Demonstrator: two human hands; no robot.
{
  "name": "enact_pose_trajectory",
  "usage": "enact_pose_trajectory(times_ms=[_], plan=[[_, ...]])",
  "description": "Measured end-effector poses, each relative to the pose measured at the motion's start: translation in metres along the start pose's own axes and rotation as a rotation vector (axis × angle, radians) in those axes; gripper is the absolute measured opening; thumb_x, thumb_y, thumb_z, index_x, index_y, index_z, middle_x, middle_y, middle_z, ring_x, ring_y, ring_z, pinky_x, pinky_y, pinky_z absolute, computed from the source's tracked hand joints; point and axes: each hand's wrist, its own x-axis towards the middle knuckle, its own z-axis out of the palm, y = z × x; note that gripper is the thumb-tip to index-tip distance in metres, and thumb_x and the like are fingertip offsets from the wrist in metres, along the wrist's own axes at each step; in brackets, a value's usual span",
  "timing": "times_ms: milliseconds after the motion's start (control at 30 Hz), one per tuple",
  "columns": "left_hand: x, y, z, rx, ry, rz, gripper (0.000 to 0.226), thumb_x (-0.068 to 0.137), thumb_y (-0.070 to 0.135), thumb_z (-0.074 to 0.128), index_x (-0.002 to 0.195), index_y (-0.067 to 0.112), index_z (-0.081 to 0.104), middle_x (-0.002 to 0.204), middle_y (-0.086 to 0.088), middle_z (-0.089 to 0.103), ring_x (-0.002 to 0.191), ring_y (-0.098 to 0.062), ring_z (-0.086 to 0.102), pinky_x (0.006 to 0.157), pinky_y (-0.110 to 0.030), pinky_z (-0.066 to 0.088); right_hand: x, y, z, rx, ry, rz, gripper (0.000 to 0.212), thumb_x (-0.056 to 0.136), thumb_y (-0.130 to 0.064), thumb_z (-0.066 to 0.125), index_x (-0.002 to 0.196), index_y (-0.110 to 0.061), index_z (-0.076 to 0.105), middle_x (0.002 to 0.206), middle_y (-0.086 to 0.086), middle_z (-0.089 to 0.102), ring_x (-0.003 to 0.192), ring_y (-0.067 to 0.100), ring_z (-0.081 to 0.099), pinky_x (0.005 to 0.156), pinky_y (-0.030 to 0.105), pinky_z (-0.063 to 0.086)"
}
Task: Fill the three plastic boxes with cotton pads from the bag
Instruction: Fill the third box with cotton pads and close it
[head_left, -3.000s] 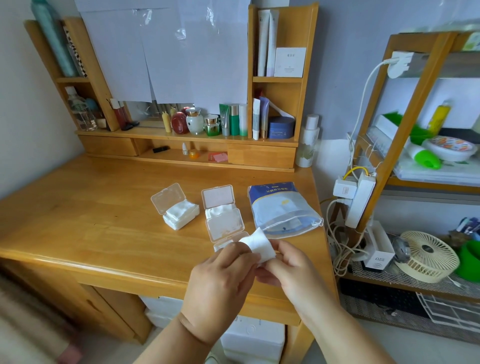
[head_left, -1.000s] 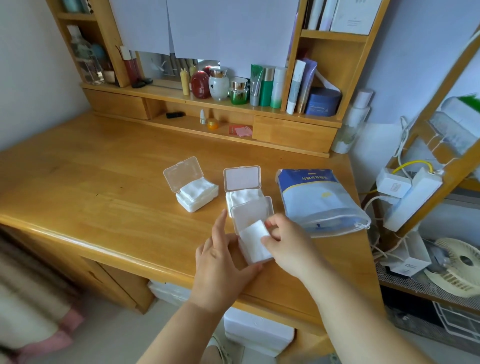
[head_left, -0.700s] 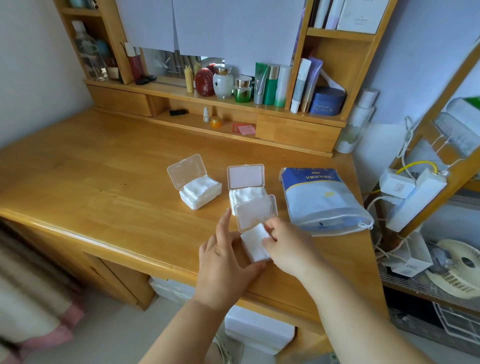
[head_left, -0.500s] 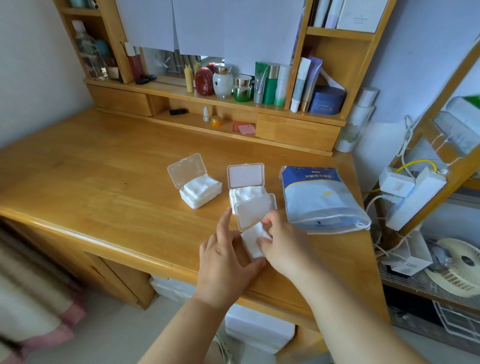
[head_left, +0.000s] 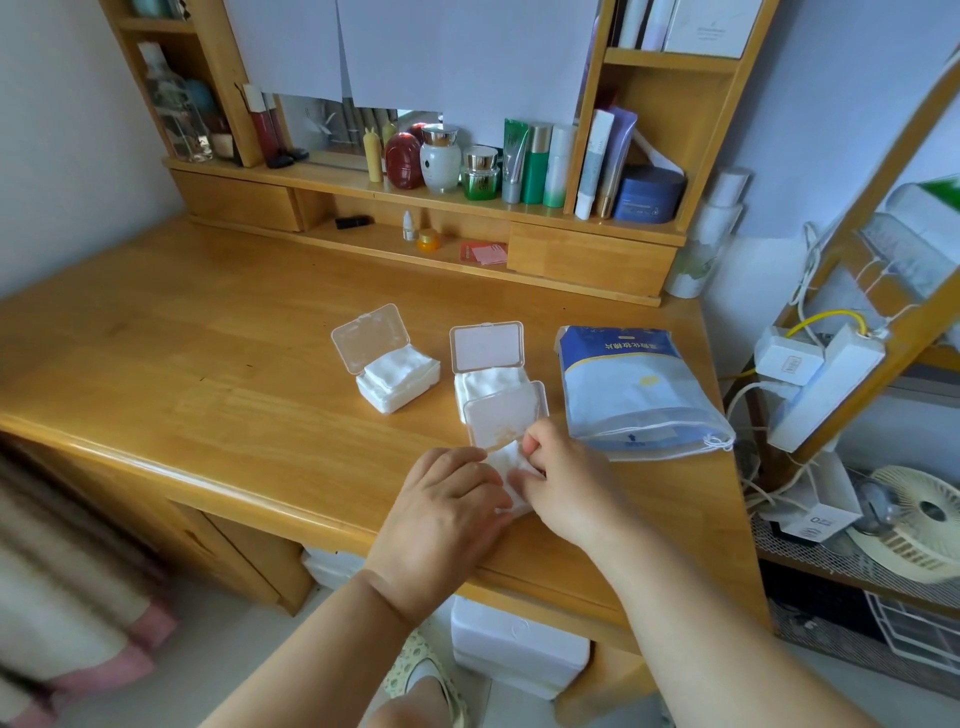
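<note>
Pads (head_left: 506, 460) lie pressed between left hand (head_left: 449, 512) and right hand (head_left: 563, 486).

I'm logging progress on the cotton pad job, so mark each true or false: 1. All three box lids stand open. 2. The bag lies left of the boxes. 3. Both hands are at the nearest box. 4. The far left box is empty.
1. True: the left box, middle box and nearest box all have raised lids.
2. False: the bag lies to their right.
3. True: the left hand and right hand press on pads in it.
4. False: it holds a white stack of pads.
</note>
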Motion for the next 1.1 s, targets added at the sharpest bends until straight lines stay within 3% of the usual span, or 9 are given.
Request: enact_pose_trajectory(times_ms=[233, 333, 467, 567, 667, 767, 867, 967, 1100], plan=[[0.009, -0.001, -0.008, 0.107, -0.181, 0.107, 0.022, 0.093, 0.024, 0.052, 0.079, 0.014, 0.066, 0.086, 0.000, 0.066, 0.091, -0.023, 0.064, 0.089, -0.037, 0.048, -0.007, 0.006, 0.003, 0.118, 0.097, -0.042, 0.023, 0.087, -0.024, 0.062, 0.092, -0.026, 0.040, 0.077, -0.008, 0.060, 0.075, 0.015, 0.057, 0.066, 0.028, 0.045], [0.011, -0.002, -0.008, 0.169, -0.191, 0.114, 0.020, 0.091, 0.026, 0.050, 0.080, 0.017, 0.065, 0.086, 0.000, 0.064, 0.086, -0.024, 0.062, 0.087, -0.037, 0.048, -0.015, 0.013, 0.002, 0.087, 0.152, -0.083, 0.019, 0.083, -0.018, 0.065, 0.078, -0.026, 0.049, 0.068, -0.013, 0.053, 0.067, 0.010, 0.053, 0.060, 0.026, 0.045], [0.014, -0.002, -0.011, 0.221, -0.217, 0.132, 0.019, 0.089, 0.027, 0.048, 0.080, 0.018, 0.062, 0.085, 0.000, 0.062, 0.086, -0.024, 0.060, 0.090, -0.039, 0.046, -0.012, 0.008, 0.003, 0.026, 0.162, -0.021, 0.013, 0.080, -0.020, 0.066, 0.073, -0.026, 0.057, 0.061, -0.015, 0.050, 0.070, 0.013, 0.054, 0.067, 0.027, 0.044], [0.016, 0.000, -0.012, 0.171, -0.221, 0.131, 0.014, 0.084, 0.024, 0.051, 0.086, 0.014, 0.061, 0.085, -0.001, 0.060, 0.088, -0.024, 0.059, 0.096, -0.040, 0.043, -0.006, 0.000, 0.003, -0.030, 0.108, 0.042, 0.011, 0.080, -0.023, 0.062, 0.073, -0.029, 0.055, 0.067, -0.011, 0.057, 0.076, 0.014, 0.055, 0.072, 0.030, 0.045], [0.017, -0.002, -0.015, 0.140, -0.277, 0.134, 0.017, 0.081, 0.023, 0.060, 0.095, 0.014, 0.063, 0.095, -0.001, 0.063, 0.098, -0.022, 0.061, 0.106, -0.040, 0.039, -0.005, 0.000, 0.000, 0.010, 0.031, 0.048, 0.008, 0.081, -0.023, 0.063, 0.076, -0.028, 0.059, 0.080, -0.008, 0.064, 0.080, 0.016, 0.058, 0.067, 0.027, 0.047], [0.018, -0.003, -0.018, 0.161, -0.374, 0.122, 0.024, 0.079, 0.024, 0.067, 0.102, 0.018, 0.064, 0.098, 0.000, 0.064, 0.100, -0.021, 0.062, 0.109, -0.042, 0.035, -0.012, 0.006, 0.000, -0.001, 0.064, -0.046, 0.008, 0.081, -0.018, 0.061, 0.073, -0.018, 0.062, 0.080, -0.008, 0.058, 0.074, 0.015, 0.055, 0.063, 0.028, 0.047], [0.022, -0.003, -0.022, 0.243, -0.426, 0.117, 0.019, 0.081, 0.033, 0.062, 0.099, 0.027, 0.063, 0.093, 0.002, 0.061, 0.098, -0.021, 0.058, 0.111, -0.043, 0.031, -0.025, 0.014, 0.001, -0.043, 0.131, -0.262, 0.017, 0.080, -0.015, 0.061, 0.065, -0.010, 0.060, 0.079, -0.004, 0.054, 0.068, 0.016, 0.051, 0.060, 0.030, 0.044], [0.023, -0.003, -0.024, 0.296, -0.426, 0.102, 0.015, 0.082, 0.036, 0.061, 0.095, 0.030, 0.062, 0.091, 0.001, 0.059, 0.099, -0.022, 0.057, 0.112, -0.049, 0.027, -0.032, 0.020, -0.001, -0.113, 0.124, -0.409, 0.017, 0.085, -0.023, 0.060, 0.071, -0.014, 0.064, 0.074, -0.005, 0.060, 0.070, 0.016, 0.054, 0.075, 0.030, 0.043], [0.025, -0.003, -0.024, 0.298, -0.494, 0.078, 0.018, 0.084, 0.038, 0.059, 0.100, 0.030, 0.059, 0.099, 0.000, 0.058, 0.112, -0.024, 0.050, 0.116, -0.048, 0.012, -0.033, 0.026, -0.001, -0.151, 0.142, -0.399, 0.020, 0.089, -0.034, 0.056, 0.077, -0.022, 0.066, 0.079, -0.012, 0.062, 0.079, 0.013, 0.056, 0.100, 0.032, 0.034]])
